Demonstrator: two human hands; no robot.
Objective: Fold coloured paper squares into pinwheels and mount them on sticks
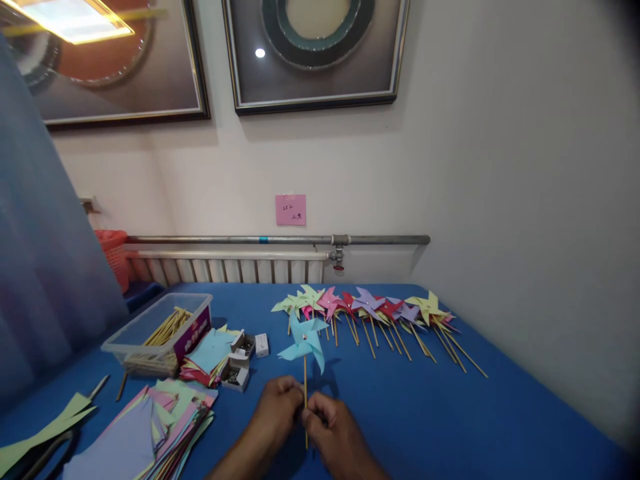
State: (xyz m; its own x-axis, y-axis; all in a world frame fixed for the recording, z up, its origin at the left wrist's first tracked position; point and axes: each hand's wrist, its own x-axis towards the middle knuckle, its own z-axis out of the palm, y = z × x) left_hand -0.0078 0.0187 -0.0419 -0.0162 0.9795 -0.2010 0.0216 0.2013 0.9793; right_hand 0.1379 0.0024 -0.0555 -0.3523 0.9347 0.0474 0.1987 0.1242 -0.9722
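Note:
A light blue paper pinwheel (313, 331) stands upright in front of me on a thin wooden stick (306, 370), with a small metal pin at its centre. My right hand (336, 421) is closed, pinching the stick low down between thumb and fingers. Just left of the stick, my left hand (280, 401) is also closed, its fingertips on the stick and partly hidden behind it. Beyond the hands lies a row of finished pinwheels (367, 303) in green, pink, red, purple and yellow, sticks pointing towards me.
A clear plastic box (117, 345) holds wooden sticks (170, 327). Beside it lie blue paper squares (213, 350) and small open boxes of pins (235, 372). Nearer are stacked coloured paper (120, 440) and scissors (55, 457) under green paper. The blue table (425, 427) meets a wall at right.

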